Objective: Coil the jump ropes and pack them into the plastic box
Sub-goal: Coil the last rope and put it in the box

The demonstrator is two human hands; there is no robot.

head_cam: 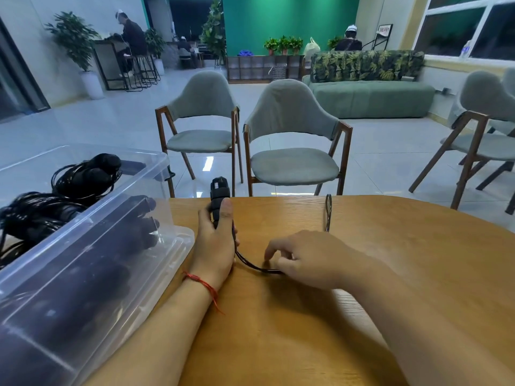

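Left hand [216, 240] wrapped around black rope handles [220, 196], thumb lying along them, handles pointing away over wooden table [376, 246]. Right hand [303, 260] just beside, fingertips [269, 254] pinching black cord [256, 267] curving out from under left palm. Loop of same cord [328, 210] standing up beyond right hand, near far table edge. Clear plastic box [117, 263] at left, touching left forearm, already holding coiled black ropes [83, 179].
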